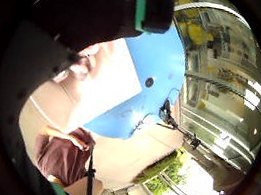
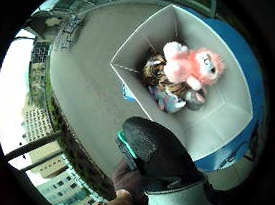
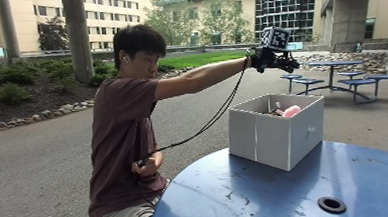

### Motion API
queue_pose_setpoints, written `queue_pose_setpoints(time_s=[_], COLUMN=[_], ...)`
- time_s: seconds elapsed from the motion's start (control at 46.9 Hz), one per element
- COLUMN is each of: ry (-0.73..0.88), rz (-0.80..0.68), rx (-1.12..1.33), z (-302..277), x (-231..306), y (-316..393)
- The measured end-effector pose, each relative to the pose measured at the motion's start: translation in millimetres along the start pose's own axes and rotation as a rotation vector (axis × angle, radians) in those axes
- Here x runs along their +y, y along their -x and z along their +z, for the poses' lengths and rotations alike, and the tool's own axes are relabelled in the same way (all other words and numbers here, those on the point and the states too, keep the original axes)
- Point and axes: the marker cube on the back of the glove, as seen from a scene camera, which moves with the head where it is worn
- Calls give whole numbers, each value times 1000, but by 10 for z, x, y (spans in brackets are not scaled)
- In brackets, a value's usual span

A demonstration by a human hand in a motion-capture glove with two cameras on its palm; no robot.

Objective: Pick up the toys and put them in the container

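Toys are already sitting in the white box (image 3: 275, 134), which stands on the round blue table (image 3: 358, 180) toward its far left part. From the outside view only a bit of pink (image 3: 292, 111) pokes above the rim, but the thumb-side palm camera looks straight down into the box and shows a pink plush toy (image 2: 195, 64) lying on top of a striped tiger-looking toy (image 2: 159, 72), with a pale purple toy (image 2: 163, 98) tucked beside them on the box floor. The person kneels or crouches at the left of the table with the right arm stretched out straight, so the gloved right hand (image 3: 271, 58) is up in the air well above the box opening, not touching anything. Can't really tell how far the fingers are curled; the outside shot is too small for that, and the palm views only show a black glove finger at the edge with nothing visible in its hold. The bare left hand (image 3: 147, 166) is down near the waist, holding a black cable. There's a dark round hole (image 3: 331, 204) in the tabletop near the front edge.
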Motion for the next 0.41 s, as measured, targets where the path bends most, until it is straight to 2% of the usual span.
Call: queue_pose_setpoints(time_s=[0.405], ry=[-87], rz=[-55], rx=[-33], z=[49], x=[21], y=[-165])
